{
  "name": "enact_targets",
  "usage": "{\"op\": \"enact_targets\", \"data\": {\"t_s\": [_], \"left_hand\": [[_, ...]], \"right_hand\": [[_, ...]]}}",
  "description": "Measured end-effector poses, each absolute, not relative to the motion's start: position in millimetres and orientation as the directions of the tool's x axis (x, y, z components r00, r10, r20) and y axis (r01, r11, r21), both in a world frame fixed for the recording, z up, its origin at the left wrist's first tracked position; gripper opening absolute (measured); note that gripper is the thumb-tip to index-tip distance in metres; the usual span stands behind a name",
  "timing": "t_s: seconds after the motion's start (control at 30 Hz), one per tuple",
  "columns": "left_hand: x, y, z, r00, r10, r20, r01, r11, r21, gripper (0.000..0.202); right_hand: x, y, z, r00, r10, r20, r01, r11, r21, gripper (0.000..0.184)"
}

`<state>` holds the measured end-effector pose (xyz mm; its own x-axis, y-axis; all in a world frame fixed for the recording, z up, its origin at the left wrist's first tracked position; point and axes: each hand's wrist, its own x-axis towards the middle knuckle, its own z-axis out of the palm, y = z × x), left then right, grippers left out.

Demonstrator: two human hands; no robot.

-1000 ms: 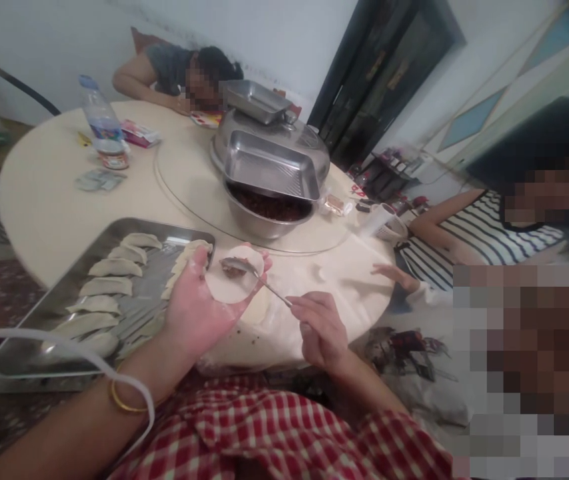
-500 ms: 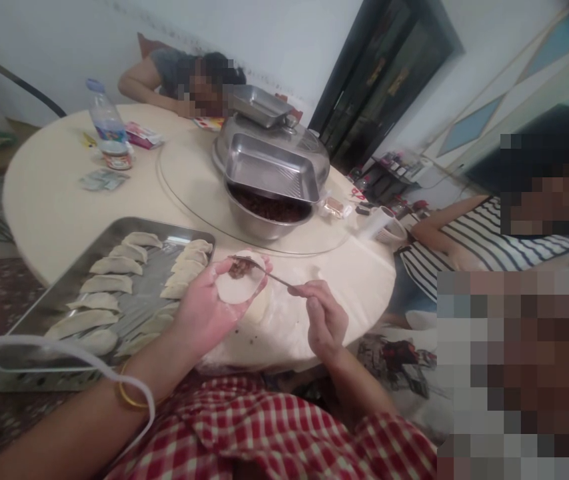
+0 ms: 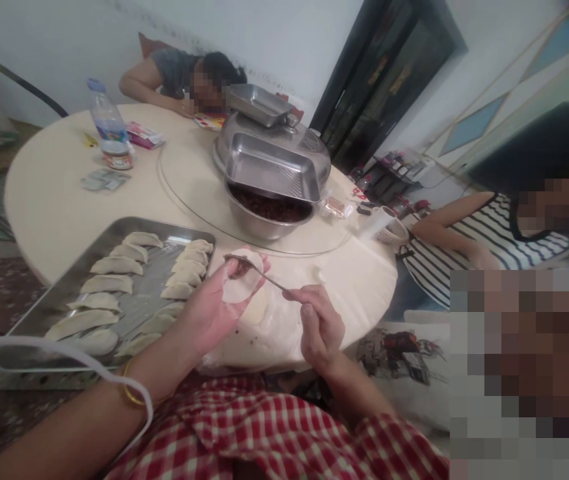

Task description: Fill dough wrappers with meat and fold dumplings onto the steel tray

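My left hand [image 3: 209,310] cups a round white dumpling wrapper [image 3: 239,283] with a dab of dark meat filling on its upper part. My right hand [image 3: 317,323] pinches the handle of a metal spoon [image 3: 254,270], whose bowl rests on the filling. Both hands hover over the near edge of the round cream table [image 3: 54,207]. Just left of my left hand lies a steel tray [image 3: 152,293] holding several folded dumplings in two rows.
A steel bowl of dark filling [image 3: 269,213] sits on a glass turntable under stacked steel trays [image 3: 269,167]. A water bottle [image 3: 107,130] and packets stand at the far left. One person leans on the far edge; another in a striped top sits at right.
My left hand has tilted the wrapper up and curled round it a little. The spoon has slid from the wrapper's middle to its upper part, leaving filling there.
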<state>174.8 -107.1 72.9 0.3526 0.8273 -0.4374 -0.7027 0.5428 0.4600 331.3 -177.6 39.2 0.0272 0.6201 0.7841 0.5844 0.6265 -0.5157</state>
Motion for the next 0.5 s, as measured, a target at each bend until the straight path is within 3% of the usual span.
{"op": "enact_targets", "data": {"t_s": [0.27, 0.5], "left_hand": [[174.5, -103.3, 65.4, 0.364, 0.819, -0.443, -0.704, 0.554, 0.445, 0.015], [167.5, -104.5, 72.5, 0.43, 0.795, -0.428, -0.712, 0.591, 0.381, 0.028]], "right_hand": [[329.8, -177.7, 40.9, -0.046, 0.527, 0.849, 0.632, 0.673, -0.384, 0.032], [354.4, -148.9, 55.1, 0.196, 0.612, 0.766, 0.662, 0.494, -0.564, 0.024]]}}
